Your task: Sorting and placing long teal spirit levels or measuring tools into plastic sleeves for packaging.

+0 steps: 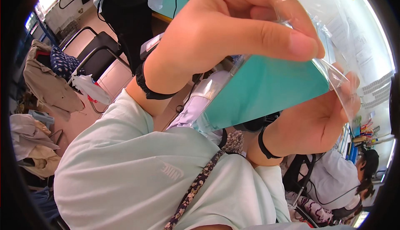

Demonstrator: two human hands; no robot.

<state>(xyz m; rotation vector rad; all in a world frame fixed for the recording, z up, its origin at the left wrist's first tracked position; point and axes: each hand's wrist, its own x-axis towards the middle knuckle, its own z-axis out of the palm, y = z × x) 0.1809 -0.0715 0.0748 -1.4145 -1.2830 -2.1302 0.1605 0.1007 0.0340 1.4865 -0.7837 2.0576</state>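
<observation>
Close in front of me at the upper right is a clear plastic bag point(339, 89), glossy and creased. A smooth teal sheet-like piece point(266, 89) shows inside or behind its film; I cannot tell which. My left hand point(233, 30) pinches the bag's upper edge between thumb and index finger, the other fingers curled. Lower and to the right, my right hand point(314, 123) holds the bag's side edge, its fingertips partly seen through the film. Each wrist wears a black band.
A black chair point(98, 48) with clothes and a white bag stands at left. Behind my left hand is a green-topped table point(166, 3). One person in a pale top point(333, 178) sits at lower right, near a cluttered bench point(364, 136). A floral strap crosses my lap.
</observation>
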